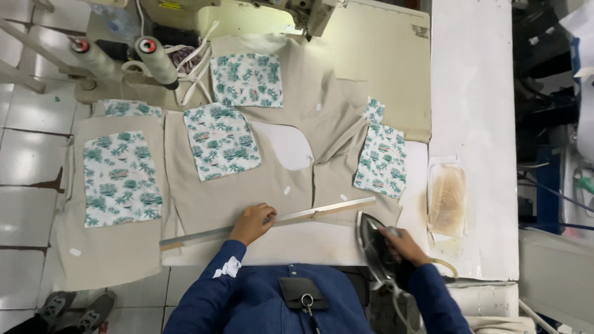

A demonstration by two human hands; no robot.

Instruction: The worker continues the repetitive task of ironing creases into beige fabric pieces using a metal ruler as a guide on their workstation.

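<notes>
Right hand (405, 242) gripping iron (374, 244)

head cam | looks straight dwn – near, over worktable (476, 124) edge

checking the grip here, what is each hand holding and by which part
The right hand grips the iron by its top handle. The left hand holds nothing; it presses flat on the long ruler, near its middle.

White worktop (473, 124), long, stained near its right edge. Pale tiled floor (28, 167) at left, dark grout lines, glossy under even light. Sewing machine (303, 12) at the worktop's far edge; thread cones (154, 59) far-left. Dark cluttered shelving (544, 105) right.
</notes>
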